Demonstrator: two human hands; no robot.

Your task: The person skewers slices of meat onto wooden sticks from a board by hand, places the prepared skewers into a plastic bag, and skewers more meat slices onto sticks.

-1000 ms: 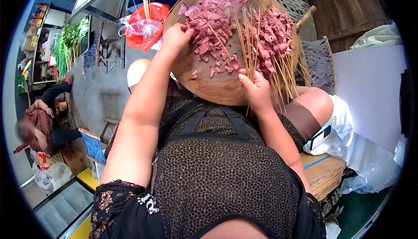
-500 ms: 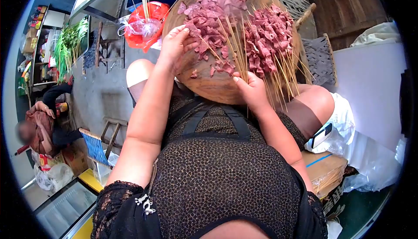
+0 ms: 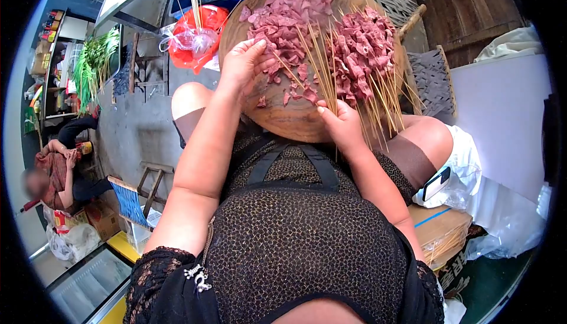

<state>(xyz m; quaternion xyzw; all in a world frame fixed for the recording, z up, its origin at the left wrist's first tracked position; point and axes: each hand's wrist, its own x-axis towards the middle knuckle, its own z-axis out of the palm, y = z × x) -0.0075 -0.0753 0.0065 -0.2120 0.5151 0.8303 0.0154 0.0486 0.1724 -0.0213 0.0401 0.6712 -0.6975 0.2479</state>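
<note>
Board [image 3: 280, 122]: round, brown wood, grain showing, over the lap, under both hands. Meat pile [image 3: 292, 23]: thin pinkish slices, soft, crinkled, heaped loose, beyond and right of left hand. Threaded meat [image 3: 362, 49]: darker red, folded, bunched, board's right side, beyond and right of right hand; bare stick ends jut toward the person. Left hand [image 3: 244, 65]: thumb and fingertips together at pile's left edge; can't tell if a slice is between them. Right hand [image 3: 344, 124]: gripping sticks [image 3: 325, 82], thin, straight, pale tan, fanned between the two heaps. One stick slants toward left hand, meat bit [image 3: 310, 93] on it near right thumb. Scrap [image 3: 262, 102]: small, alone on bare wood, near left hand.
</note>
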